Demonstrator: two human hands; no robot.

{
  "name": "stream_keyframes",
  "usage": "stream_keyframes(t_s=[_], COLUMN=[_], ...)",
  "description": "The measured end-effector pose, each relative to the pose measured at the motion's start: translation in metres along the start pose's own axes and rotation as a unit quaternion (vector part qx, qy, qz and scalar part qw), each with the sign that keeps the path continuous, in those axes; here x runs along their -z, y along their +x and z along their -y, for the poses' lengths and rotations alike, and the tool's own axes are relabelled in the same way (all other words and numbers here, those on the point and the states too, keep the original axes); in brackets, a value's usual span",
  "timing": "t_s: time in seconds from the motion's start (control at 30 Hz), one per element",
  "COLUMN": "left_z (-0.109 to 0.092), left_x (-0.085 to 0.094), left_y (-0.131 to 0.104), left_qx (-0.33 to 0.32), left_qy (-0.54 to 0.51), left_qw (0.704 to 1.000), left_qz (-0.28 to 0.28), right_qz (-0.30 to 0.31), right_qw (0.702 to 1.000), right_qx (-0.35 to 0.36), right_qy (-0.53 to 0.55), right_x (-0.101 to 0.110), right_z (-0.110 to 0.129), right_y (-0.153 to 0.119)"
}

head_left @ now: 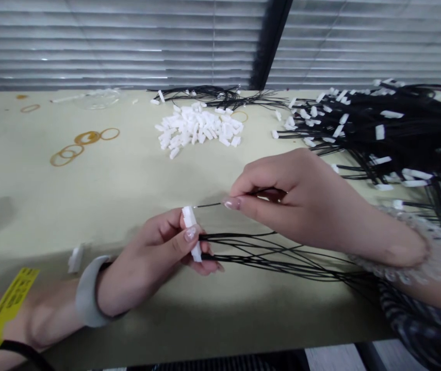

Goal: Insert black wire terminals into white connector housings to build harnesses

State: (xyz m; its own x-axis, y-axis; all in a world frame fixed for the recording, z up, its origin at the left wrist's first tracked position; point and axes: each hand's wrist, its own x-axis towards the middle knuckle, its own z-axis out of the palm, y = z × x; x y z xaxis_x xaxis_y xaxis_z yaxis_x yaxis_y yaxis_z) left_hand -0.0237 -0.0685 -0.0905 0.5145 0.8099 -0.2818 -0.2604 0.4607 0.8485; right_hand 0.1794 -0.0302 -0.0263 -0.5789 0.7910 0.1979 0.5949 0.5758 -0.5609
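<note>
Between thumb and fingers, my left hand (pixel 166 245) grips a white connector housing (pixel 190 219), tilted, with its upper end showing above the thumb. Several black wires (pixel 251 252) run from the housing's right side toward the lower right, passing under my right wrist. My right hand (pixel 293 198) pinches a single black wire (pixel 209 205) between thumb and forefinger. That wire's metal tip points left, at the upper end of the housing; whether it touches or enters cannot be made out. The rest of this wire passes back into my right palm.
A pile of loose white housings (pixel 200 126) lies behind my hands. At the right is a large heap of black wires with white connectors (pixel 409 129). More black wires (pixel 224 95) lie along the back. Rubber bands (pixel 88 137) lie at left; a single white housing (pixel 75 259) is near my left wrist.
</note>
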Motion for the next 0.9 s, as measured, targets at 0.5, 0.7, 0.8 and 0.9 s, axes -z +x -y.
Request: stream_keyframes(t_s=[0.5,0.7,0.8,0.9], left_z=[0.0,-0.005,-0.008,-0.009], left_x=[-0.002,-0.007,-0.009,-0.01], left_y=[0.0,0.0,0.001,0.001], left_qx=[-0.015,-0.043,-0.05,-0.049], left_qy=[0.07,0.2,0.249,0.26], left_qw=[0.997,0.979,0.967,0.964], left_qz=[-0.001,-0.002,-0.001,0.011], right_qz=[0.025,0.047,0.041,0.028], right_qw=[0.999,0.986,0.988,0.988], right_qx=[0.006,0.092,0.096,0.111], right_qy=[-0.029,-0.128,-0.111,-0.1], right_x=[-0.004,-0.018,-0.025,-0.031], right_z=[-0.006,0.001,0.002,-0.001], right_y=[0.004,0.005,0.005,0.005])
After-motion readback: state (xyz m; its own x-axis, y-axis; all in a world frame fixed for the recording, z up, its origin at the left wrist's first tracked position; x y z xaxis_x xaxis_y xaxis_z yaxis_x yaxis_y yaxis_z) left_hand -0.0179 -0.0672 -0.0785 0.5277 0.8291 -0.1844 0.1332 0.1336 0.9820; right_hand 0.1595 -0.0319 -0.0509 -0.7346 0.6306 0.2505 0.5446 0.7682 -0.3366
